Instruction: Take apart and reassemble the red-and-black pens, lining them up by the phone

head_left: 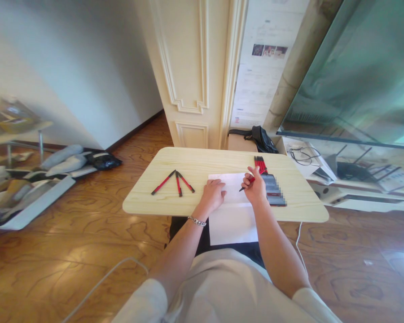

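A sheet of white paper [234, 224] lies on the small table and hangs over its near edge. My left hand [213, 194] rests flat on the paper's upper left part, fingers stretched out, holding nothing. Over the paper's right edge, my right hand [255, 185] is closed around a red and black pen [252, 179], its dark tip pointing down and left near the sheet. Beside that hand lies a grey, partly pixelated packet [273, 187], with several red pens [260, 162] in a row above it. Three loose red and black pens [178, 183] lie to the left.
The pale wooden table [144, 197] has rounded corners. Behind it stand a cream panelled door [185, 58] and a black bag [262, 139]. A cabinet with cables [305, 154] is at right; a white tray of packages [37, 202] sits on the left floor.
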Action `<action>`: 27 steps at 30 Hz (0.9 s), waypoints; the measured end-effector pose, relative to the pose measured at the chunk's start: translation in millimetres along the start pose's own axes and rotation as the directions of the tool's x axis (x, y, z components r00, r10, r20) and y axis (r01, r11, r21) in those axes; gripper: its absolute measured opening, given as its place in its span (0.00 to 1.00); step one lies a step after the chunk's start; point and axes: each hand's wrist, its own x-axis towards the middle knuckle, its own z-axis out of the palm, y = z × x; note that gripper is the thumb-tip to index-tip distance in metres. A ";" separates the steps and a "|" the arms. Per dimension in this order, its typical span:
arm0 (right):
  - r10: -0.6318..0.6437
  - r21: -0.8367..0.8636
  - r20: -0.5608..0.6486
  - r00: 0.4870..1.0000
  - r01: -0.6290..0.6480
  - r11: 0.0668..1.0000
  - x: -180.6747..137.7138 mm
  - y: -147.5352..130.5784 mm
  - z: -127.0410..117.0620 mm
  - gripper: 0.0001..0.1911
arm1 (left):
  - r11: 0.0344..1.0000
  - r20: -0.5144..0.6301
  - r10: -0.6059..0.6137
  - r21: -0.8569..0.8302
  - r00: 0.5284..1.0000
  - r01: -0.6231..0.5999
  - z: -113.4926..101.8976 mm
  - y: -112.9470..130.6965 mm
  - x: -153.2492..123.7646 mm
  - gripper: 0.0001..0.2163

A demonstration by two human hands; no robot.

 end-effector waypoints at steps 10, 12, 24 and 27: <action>0.153 0.104 0.020 0.988 -0.155 0.982 2.9 -9.4 -14.5 0.29 | 0.980 -0.181 0.044 -0.184 0.983 -0.078 -2.6 2.6 -10.3 0.10; 0.155 0.100 0.005 0.988 -0.155 0.983 4.4 -8.4 -15.2 0.26 | 0.975 -0.192 0.038 -0.207 0.981 -0.078 -5.0 4.9 -12.4 0.10; -0.137 0.131 -0.105 0.985 0.150 0.980 5.7 -6.7 5.2 0.12 | 0.805 0.028 -0.038 -0.591 0.999 0.047 -25.0 32.0 -30.2 0.12; -0.213 0.180 -0.109 0.971 0.230 0.956 -0.2 -3.0 8.4 0.07 | 0.665 0.117 0.013 -0.742 0.993 0.079 -20.0 47.5 -34.7 0.15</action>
